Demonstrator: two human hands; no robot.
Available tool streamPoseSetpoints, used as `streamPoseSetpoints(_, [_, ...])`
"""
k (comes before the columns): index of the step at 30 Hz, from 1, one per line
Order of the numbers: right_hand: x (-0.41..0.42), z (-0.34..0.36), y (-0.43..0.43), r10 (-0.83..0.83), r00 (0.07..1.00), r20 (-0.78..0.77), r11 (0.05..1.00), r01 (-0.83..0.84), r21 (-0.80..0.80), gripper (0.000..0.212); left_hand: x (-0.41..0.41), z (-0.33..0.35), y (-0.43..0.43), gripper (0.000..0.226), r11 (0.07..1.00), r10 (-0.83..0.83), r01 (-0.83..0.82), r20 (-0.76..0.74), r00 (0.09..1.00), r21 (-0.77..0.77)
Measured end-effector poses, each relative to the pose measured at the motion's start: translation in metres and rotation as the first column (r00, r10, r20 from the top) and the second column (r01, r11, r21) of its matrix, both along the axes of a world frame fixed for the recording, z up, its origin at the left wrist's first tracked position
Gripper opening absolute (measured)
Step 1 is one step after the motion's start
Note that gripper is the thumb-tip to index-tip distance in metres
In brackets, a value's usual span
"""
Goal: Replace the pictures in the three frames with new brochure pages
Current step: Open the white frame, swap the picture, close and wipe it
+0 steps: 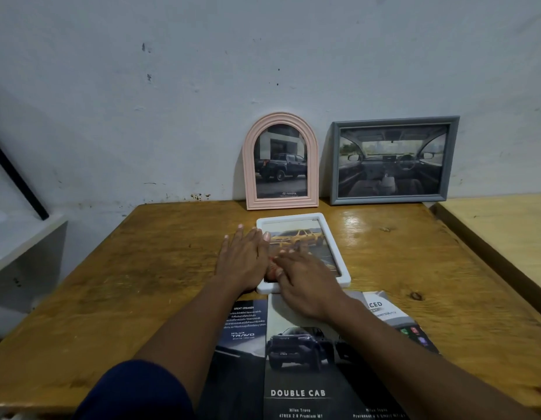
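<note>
While left grip [243, 259] and right grip [305, 287] press flat (nothing pinched), white frame [290, 216] beneath could skid into pink frame [312, 177] beyond.

Wooden table [142, 268] bears pink frame [248, 177], grey frame [393, 120], white frame [290, 217], brochures [296, 374].

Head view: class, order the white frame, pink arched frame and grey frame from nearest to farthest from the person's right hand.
1. White frame: flat on the table, under the right hand.
2. Pink arched frame: leaning on the wall, straight behind.
3. Grey frame: leaning on the wall, back right.
</note>
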State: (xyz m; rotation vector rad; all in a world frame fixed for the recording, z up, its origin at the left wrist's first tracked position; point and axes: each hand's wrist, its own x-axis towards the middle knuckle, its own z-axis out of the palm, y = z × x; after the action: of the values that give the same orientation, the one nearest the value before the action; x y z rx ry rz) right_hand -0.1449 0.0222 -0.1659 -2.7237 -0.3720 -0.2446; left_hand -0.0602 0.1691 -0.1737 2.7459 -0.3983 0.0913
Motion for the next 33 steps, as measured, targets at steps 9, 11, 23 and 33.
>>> streamPoseSetpoints(9, [-0.008, 0.025, -0.038, 0.241, 0.961, -0.135, 0.971, -0.239, 0.028, 0.040, 0.000, -0.002, 0.000, 0.069, 1.000, -0.010, 0.009, 0.024, 1.000, 0.023])
streamPoseSetpoints(11, [-0.012, 0.026, -0.047, 0.209, 0.970, -0.127, 0.975, -0.217, -0.056, 0.042, 0.002, -0.003, 0.000, 0.069, 0.999, -0.014, 0.012, 0.038, 0.999, 0.036])
streamPoseSetpoints(23, [-0.042, 0.012, 0.024, -0.261, 0.965, 0.026, 0.910, 0.255, -0.328, 0.067, 0.002, -0.004, 0.001, 0.068, 0.998, -0.015, 0.012, 0.047, 0.999, 0.065])
streamPoseSetpoints(33, [-0.030, 0.007, -0.034, 0.170, 0.982, 0.077, 0.984, -0.166, -0.067, 0.042, 0.002, -0.002, 0.002, 0.068, 0.999, -0.017, 0.015, 0.042, 0.999, 0.052])
